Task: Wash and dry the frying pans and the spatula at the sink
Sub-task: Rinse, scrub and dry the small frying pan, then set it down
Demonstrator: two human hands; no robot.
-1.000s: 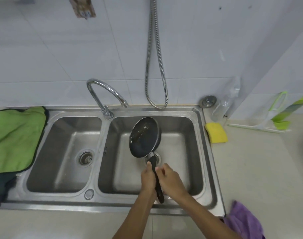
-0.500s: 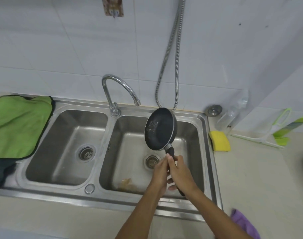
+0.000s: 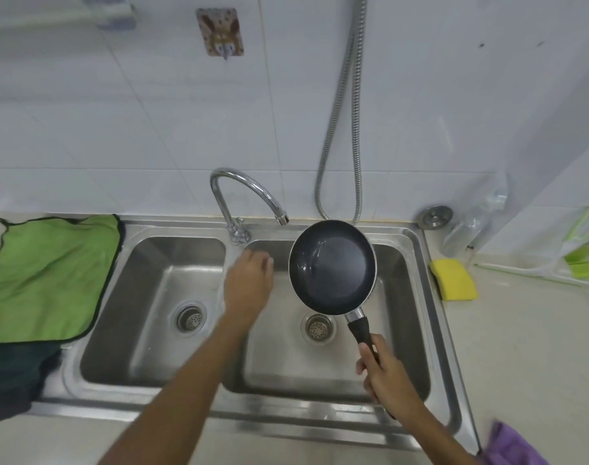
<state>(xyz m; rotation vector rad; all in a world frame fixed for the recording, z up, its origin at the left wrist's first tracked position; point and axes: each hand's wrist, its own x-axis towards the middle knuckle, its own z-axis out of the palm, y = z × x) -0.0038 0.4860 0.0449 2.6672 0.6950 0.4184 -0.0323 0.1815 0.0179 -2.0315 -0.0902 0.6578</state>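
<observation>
A small black frying pan (image 3: 331, 267) hangs tilted over the right basin of the steel double sink (image 3: 420, 297), its inside facing me and wet. My right hand (image 3: 385, 374) grips its black handle near the end. My left hand (image 3: 249, 283) is stretched forward, empty, fingers loosely curled, just below the base of the chrome tap (image 3: 239, 196) on the divider between the basins. No water runs from the spout. No spatula or second pan is in view.
A green cloth (image 3: 48, 276) lies left of the sink over a dark cloth (image 3: 14, 374). A yellow sponge (image 3: 454, 279), a clear bottle (image 3: 467, 229), a sink plug (image 3: 435, 216) and a green squeegee (image 3: 581, 260) sit at the right. A purple cloth (image 3: 511, 446) lies at the bottom right. A metal hose (image 3: 343, 129) hangs behind.
My left hand has let go of the pan handle and reached forward to the tap base. My right hand has turned the pan to face me and shifted it slightly right.
</observation>
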